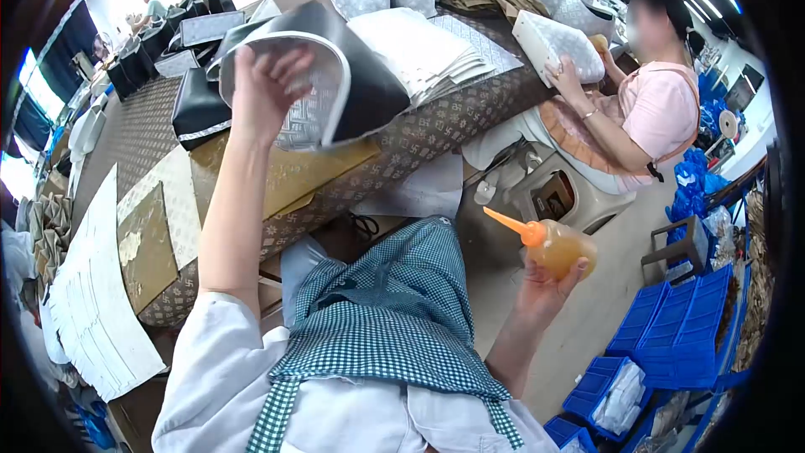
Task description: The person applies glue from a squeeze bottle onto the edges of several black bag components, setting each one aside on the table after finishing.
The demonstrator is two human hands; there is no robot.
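My left hand [270, 92] is raised at the mouth of a black bag-shaped piece [365, 75] on the table. Its fingers are apart, a little bent and slightly blurred, and none visibly grips the rim. White edging runs round the opening, and the grey inside [312, 113] carries a printed pattern. Away from the table's edge, my right hand [545, 289] is wrapped round a squeeze bottle [570, 249]. The bottle has amber liquid in it, and its long orange nozzle points up and left.
White sheets [415, 46] are stacked behind the black piece on the patterned tabletop [440, 122]. Brown boards [151, 243] and white strips [96, 302] lie left. A co-worker in pink [658, 109] sits right, holding a white patterned piece [549, 42]. Blue crates [671, 327] stand lower right.
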